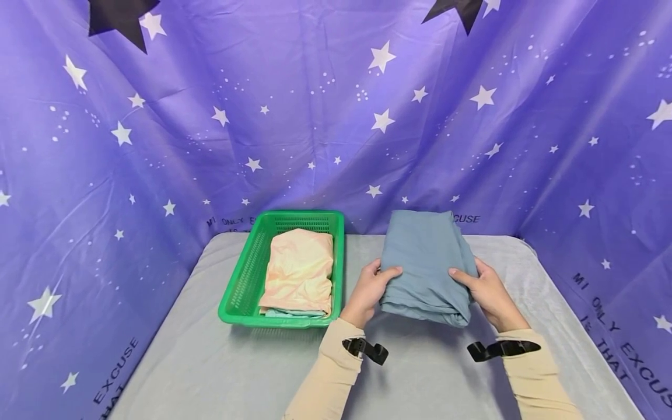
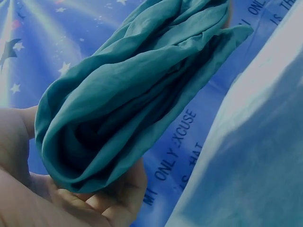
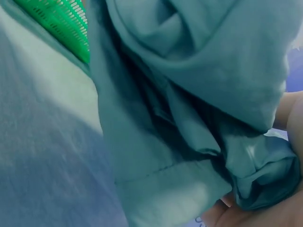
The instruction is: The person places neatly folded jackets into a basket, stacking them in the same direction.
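Observation:
A folded blue-grey cloth (image 1: 425, 262), several layers thick, is held up over the table between both hands. My left hand (image 1: 367, 289) grips its left side, thumb on top and fingers underneath. On the opposite side my right hand (image 1: 490, 291) pinches it the same way. In the left wrist view the rounded fold of the cloth (image 2: 118, 109) rests in the curled fingers (image 2: 118, 203). Loose layers and a stitched hem of the cloth (image 3: 165, 189) show in the right wrist view, with part of the right hand (image 3: 289, 189) at the edge.
Left of the hands, a green plastic basket (image 1: 338, 262) stands on the grey-covered table (image 1: 210, 361). Inside it lie a folded peach cloth (image 1: 299, 268) and a light teal cloth (image 1: 296, 313) beneath. A purple star-patterned curtain (image 1: 315, 116) encloses the back and sides.

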The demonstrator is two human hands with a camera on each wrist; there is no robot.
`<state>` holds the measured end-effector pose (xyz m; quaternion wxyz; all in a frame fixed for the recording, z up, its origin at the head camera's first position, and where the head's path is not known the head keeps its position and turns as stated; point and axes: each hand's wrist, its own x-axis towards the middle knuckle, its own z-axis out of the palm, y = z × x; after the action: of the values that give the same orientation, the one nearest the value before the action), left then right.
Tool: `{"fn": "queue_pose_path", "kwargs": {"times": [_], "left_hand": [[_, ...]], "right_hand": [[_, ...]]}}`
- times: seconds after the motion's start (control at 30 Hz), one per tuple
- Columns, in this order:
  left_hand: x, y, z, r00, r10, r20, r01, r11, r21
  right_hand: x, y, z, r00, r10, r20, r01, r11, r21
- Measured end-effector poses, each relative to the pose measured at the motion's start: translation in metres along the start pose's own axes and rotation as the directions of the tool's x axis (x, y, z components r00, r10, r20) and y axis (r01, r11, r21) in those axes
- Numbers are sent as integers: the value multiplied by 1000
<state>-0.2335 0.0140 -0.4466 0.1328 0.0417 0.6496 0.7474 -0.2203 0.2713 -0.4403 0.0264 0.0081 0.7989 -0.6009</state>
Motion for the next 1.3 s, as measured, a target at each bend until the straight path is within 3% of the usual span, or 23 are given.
{"fn": "queue_pose_path", "kwargs": {"times": [0.6,1.03,1.3], "left_hand": [[-9,9,-43,998,37,-55,-37,999,4],[-18,20,-75,994,62,-88,-56,996,63],[-24,25,-95,994,25,-108,-20,999,44]], "right_hand": [[11,-15,34,993,-68,96,61,996,70],[21,-25,64,981,-109,158,85,985,149],[26,-31,79,974,-108,200,84,988,129]]}}
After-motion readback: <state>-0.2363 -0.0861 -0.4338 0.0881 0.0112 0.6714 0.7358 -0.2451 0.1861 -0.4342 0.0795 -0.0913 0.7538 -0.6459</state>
